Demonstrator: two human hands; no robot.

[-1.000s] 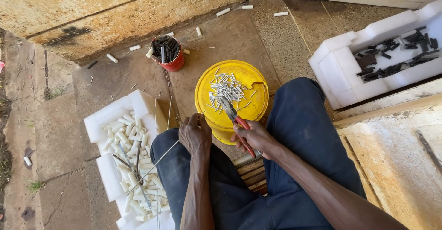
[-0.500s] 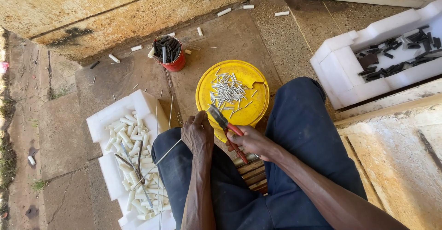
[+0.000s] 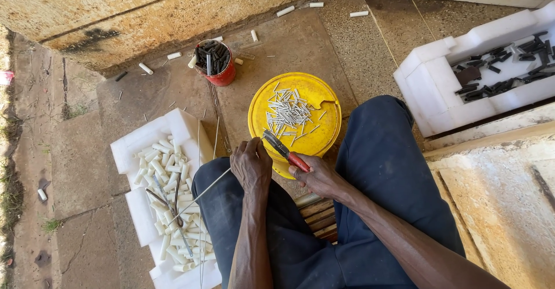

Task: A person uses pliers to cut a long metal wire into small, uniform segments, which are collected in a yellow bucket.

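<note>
below, right hand (image 3: 315, 176) gripping pliers (image 3: 283, 149) (red-handled), yellow lid (image 3: 324, 133)

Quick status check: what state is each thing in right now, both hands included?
Left hand: closed on the wire.
Right hand: gripping the pliers, jaws at the left hand.
Yellow lid: flat, rim chipped, cut metal pins piled on it.
Red can: upright, full of dark pieces.
Left foam tray: holds white tubes.
Right foam tray: holds black pieces.

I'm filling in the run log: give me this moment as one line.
left hand: holds thin wire | right hand: grips red-handled pliers, tip at wire | beyond: yellow lid with cut wire pieces
</note>
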